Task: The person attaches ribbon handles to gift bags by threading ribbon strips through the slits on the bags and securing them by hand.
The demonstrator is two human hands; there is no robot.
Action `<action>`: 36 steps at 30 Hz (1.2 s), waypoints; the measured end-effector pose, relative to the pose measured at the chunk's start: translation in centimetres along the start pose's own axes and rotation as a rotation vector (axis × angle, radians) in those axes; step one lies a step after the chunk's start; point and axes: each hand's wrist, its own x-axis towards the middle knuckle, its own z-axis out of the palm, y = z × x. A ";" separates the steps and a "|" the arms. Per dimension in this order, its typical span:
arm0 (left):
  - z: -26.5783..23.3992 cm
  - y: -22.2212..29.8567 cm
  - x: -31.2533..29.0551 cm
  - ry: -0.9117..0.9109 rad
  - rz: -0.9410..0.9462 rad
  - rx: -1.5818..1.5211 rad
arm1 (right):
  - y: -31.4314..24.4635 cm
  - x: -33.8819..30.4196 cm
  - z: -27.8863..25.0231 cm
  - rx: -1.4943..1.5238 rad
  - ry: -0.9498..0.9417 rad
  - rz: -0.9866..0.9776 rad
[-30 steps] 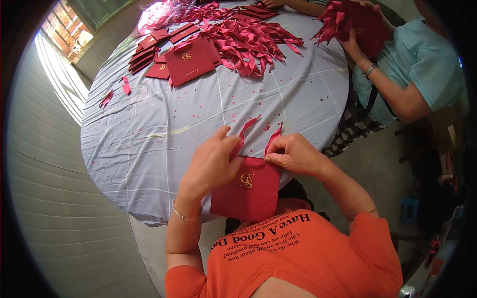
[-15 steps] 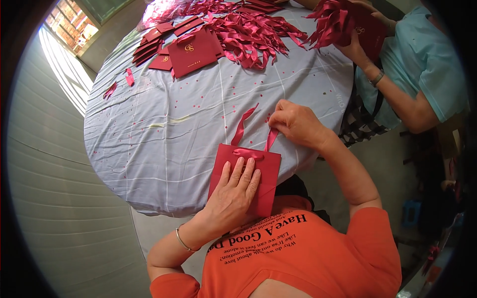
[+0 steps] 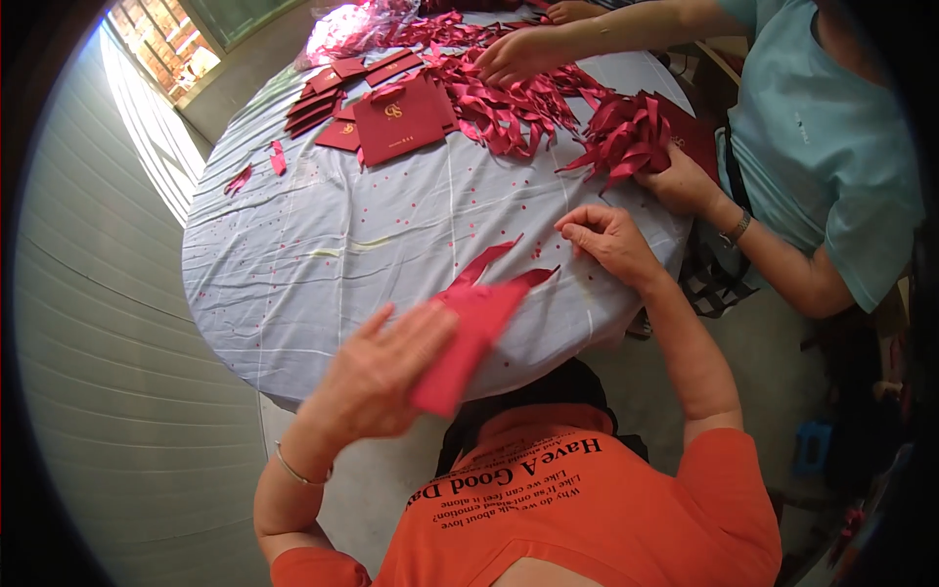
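Two hands work at the near edge of a round table (image 3: 323, 254) covered with a pale blue cloth. The left hand (image 3: 377, 377) grasps a flat red paper bag (image 3: 465, 338), fingers spread over its face, and the bag, blurred, hangs partly over the table's near edge, tilted up toward the right. Red ribbon tails (image 3: 494, 262) stick out from the bag's upper end and lie on the cloth just inside that edge. The right hand (image 3: 606, 240) rests on the cloth near the right edge, its fingers curled together close to the ribbon ends; whether it pinches anything I cannot tell. A thin bracelet (image 3: 293, 468) circles the left wrist. Toward the far edge a finished red bag (image 3: 401, 117) lies flat among a stack of others (image 3: 328, 88), and a loose heap of red ribbons (image 3: 509, 98) spreads beside them. Small red scraps (image 3: 256, 168) lie near the left edge. A second person in a light blue shirt (image 3: 822, 147) stands at the right edge, one hand (image 3: 518, 54) in the ribbon heap, the other (image 3: 685, 186) holding a bunch of ribbons (image 3: 626, 137) at the table's edge.
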 end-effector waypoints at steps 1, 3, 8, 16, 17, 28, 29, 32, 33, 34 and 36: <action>-1.2 -0.8 -0.2 0.131 -0.108 -0.131 | -0.1 0.1 0.3 0.024 0.006 0.031; -3.3 -3.1 -0.8 0.229 -0.513 -0.429 | -1.3 -0.2 1.1 -0.011 -0.016 -0.004; 0.3 -7.5 0.5 1.026 -0.582 -1.541 | -3.4 -0.6 4.2 0.138 -0.123 0.095; 8.6 3.0 2.5 0.713 -0.590 -2.274 | -3.5 -0.2 9.1 0.249 -0.302 0.277; 8.9 3.5 1.9 0.507 -0.596 -2.320 | -3.3 0.0 9.2 0.213 -0.284 0.220; 5.4 -2.4 3.4 0.472 -0.355 -0.171 | -3.7 -0.3 7.8 0.085 -0.235 0.260; 5.0 -3.6 4.3 0.513 -0.348 -0.040 | -4.5 -0.4 8.1 -0.017 -0.221 0.197; 4.6 -6.6 6.2 0.248 -0.413 0.015 | -3.9 1.0 7.0 -0.368 -0.132 0.009; 4.4 -6.9 6.6 0.254 -0.403 0.009 | -3.8 1.9 6.5 -0.606 -0.071 -0.121; 4.3 -7.4 6.8 0.162 -0.426 0.021 | -4.5 2.9 6.2 -0.649 -0.029 -0.132; 4.4 -7.6 7.5 0.078 -0.422 0.024 | -2.9 5.7 4.9 -0.918 0.233 -0.288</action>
